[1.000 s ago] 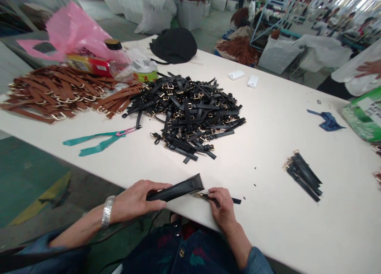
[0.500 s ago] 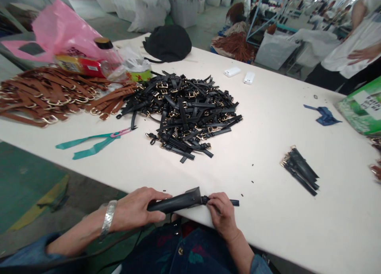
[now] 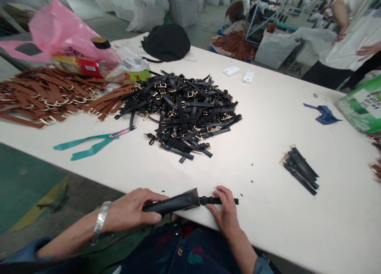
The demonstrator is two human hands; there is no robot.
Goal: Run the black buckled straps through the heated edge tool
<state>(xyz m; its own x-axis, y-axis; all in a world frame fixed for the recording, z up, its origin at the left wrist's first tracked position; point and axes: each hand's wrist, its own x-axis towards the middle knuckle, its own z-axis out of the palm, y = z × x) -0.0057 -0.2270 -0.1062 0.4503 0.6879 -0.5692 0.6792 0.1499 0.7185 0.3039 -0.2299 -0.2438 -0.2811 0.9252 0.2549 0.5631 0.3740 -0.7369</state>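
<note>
Left grip [image 3: 135, 210] closed round black tool [image 3: 172, 202], right hand [image 3: 228, 212] flat, fingers pinning black strap [image 3: 220, 200] on table edge [image 3: 268, 226]

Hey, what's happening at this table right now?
A seated person works at the near edge of a white table. The left hand grips a black handheld tool, its tip against a black strap that the right hand presses flat. A heap of black straps, brown straps and a small finished bundle lie farther off.

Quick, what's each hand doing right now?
Left hand: closed around the black tool at the table edge.
Right hand: fingers pressing the black strap flat on the white table, not gripping it.
</note>
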